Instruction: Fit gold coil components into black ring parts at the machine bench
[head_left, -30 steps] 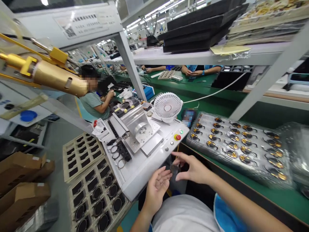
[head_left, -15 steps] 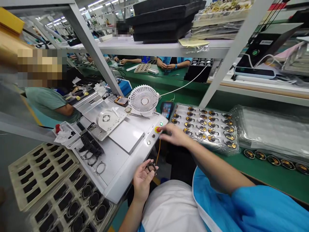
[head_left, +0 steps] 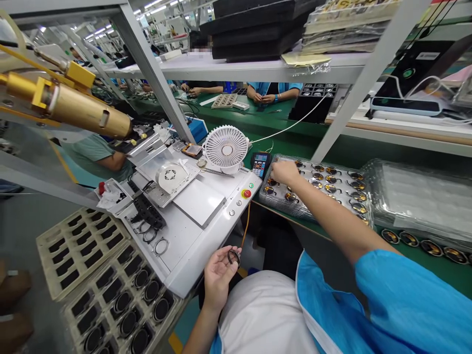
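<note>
My left hand is closed on a small dark ring-shaped frame, held upright between thumb and fingers in front of my body. My right hand reaches over the far left corner of a clear plastic tray. Its fingers are curled down and pressed together; what they grip, if anything, is hidden. Several round black-and-gold parts with short curved tails sit in the tray. Left of the tray is a white machine bench with a red stop button, which neither hand touches.
A white fan and keypad stand behind the bench edge. A brass-coloured machine head hangs at left. Beige trays with dark round parts lie lower left. A metal shelf post rises behind the tray. Co-workers sit opposite and at left.
My right hand has left the red stop button and moved right to the tray, its fingers now curled down. My left hand keeps the ring-shaped frame. The view has turned slightly left.
</note>
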`<state>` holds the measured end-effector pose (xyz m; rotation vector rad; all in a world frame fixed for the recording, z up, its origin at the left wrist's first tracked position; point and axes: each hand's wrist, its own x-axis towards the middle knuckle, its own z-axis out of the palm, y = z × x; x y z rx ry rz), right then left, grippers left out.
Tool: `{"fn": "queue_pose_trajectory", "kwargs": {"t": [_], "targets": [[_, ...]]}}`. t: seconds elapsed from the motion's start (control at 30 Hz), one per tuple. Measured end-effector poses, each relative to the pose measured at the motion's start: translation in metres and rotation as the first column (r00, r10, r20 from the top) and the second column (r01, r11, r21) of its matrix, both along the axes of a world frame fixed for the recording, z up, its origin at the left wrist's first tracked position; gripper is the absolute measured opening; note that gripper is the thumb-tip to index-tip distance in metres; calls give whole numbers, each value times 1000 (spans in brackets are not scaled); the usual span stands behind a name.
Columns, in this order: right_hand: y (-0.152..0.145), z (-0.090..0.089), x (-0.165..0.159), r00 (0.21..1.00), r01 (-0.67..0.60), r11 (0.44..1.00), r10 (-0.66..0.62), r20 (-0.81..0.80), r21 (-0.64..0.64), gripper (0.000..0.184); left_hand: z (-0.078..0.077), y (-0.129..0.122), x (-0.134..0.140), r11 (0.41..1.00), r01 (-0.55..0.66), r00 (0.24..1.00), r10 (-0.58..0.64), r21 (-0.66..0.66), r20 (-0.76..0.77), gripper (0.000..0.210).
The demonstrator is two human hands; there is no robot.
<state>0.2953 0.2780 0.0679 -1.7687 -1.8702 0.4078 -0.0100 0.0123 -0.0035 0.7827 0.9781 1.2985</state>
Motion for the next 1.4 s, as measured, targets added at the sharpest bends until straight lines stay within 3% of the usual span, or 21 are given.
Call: {"fn": "queue_pose_trajectory", "kwargs": {"t": [0.1,0.17,0.2,0.27,0.33,0.47,0.57,0.67,0.77,0.83,0.9,1.03,1.1,1.17,1.23,1.3,1.4], "targets": [[-24,6,-4,1000,-21,998,21,1,-66,14,8,3,-2,1000,-4,1000,4,-8,26,41],[-53,7,-17,978,-164,981,148,-147,-102,20,18,7,-1,999,33,998,-33,-12,49,42],[-70,6,-26,933,-272,958,239,-269,-93,20,23,9,0,997,71,995,-70,-7,66,46],[-106,5,-46,761,-475,880,411,-502,-1,19,35,15,2,986,167,981,-167,12,100,56],[-137,4,-65,613,-574,812,509,-604,103,15,45,20,3,964,263,955,-265,26,134,67],[-171,8,-87,584,-654,737,634,-507,168,13,51,24,-1,914,405,898,-399,9,187,76],[-166,11,-96,594,-694,695,701,-395,189,13,46,21,-5,934,358,920,-350,-13,174,76],[-139,14,-113,678,-603,790,581,-451,112,11,41,19,-7,976,215,969,-210,-27,128,77],[-100,18,-140,741,-429,892,258,-619,-141,14,40,16,-10,993,121,991,-121,1,62,82],[-76,20,-155,753,-351,888,80,-653,-296,16,41,11,-13,995,92,996,-93,42,7,88],[-61,17,-162,771,-303,876,-7,-637,-376,19,43,5,-16,993,82,996,-78,88,-49,92],[-74,4,-157,809,-203,930,-17,-587,-307,32,45,-9,-21,986,47,977,-12,161,-212,90],[-100,-3,-152,753,-279,923,40,-657,-264,36,42,-13,-19,980,11,927,66,201,-370,90],[-131,-8,-150,610,-459,846,77,-789,-272,43,38,-13,-14,967,21,843,119,254,-524,92],[-159,-12,-150,450,-586,764,28,-893,-271,51,33,-10,-7,954,100,770,106,284,-629,93],[-175,-13,-150,350,-588,766,-47,-936,-259,55,30,-5,-1,941,191,731,53,278,-680,89],[-177,-12,-144,304,-510,817,-121,-945,-268,47,31,3,5,931,268,765,-50,247,-642,84]]}}
